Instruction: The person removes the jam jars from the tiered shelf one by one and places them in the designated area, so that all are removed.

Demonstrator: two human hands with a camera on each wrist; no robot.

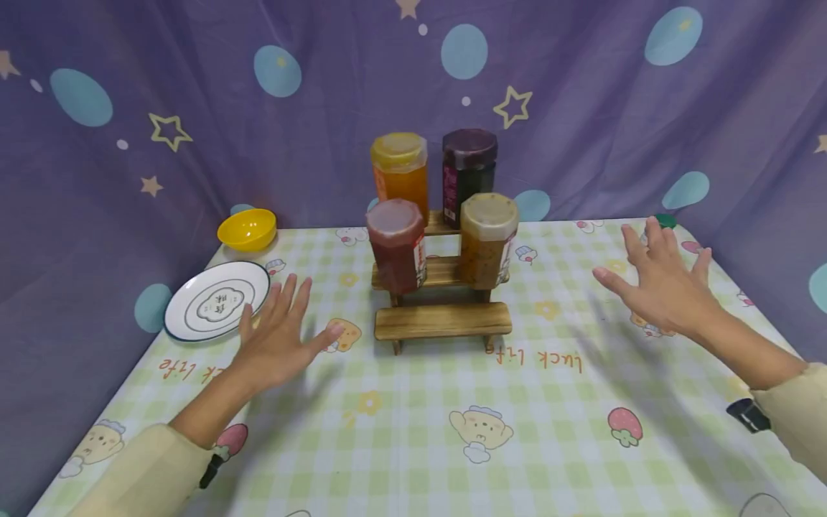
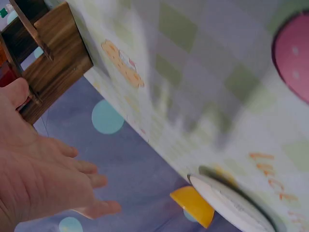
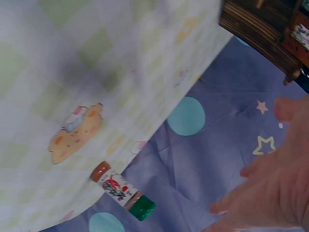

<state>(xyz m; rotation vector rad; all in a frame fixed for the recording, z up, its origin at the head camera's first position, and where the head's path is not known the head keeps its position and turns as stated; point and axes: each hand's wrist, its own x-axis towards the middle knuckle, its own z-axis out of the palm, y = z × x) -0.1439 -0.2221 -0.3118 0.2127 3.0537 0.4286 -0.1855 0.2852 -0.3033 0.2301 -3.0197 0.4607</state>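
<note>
My left hand hovers over the tablecloth with fingers spread, holding nothing, close to the white plate. Across the table my right hand is also spread and holds nothing. Behind it stands a small bottle with a green cap and a printed label, mostly hidden in the head view. Between the hands is a stepped wooden rack. Its middle step carries a dark red jar and a light brown jar. On the top step are an orange jar and a dark purple jar.
A yellow bowl sits at the back left, beyond the plate. Green-checked cloth with printed cartoons covers the table. A purple curtain hangs behind the table and along its sides. The rack's lowest step bears no jar.
</note>
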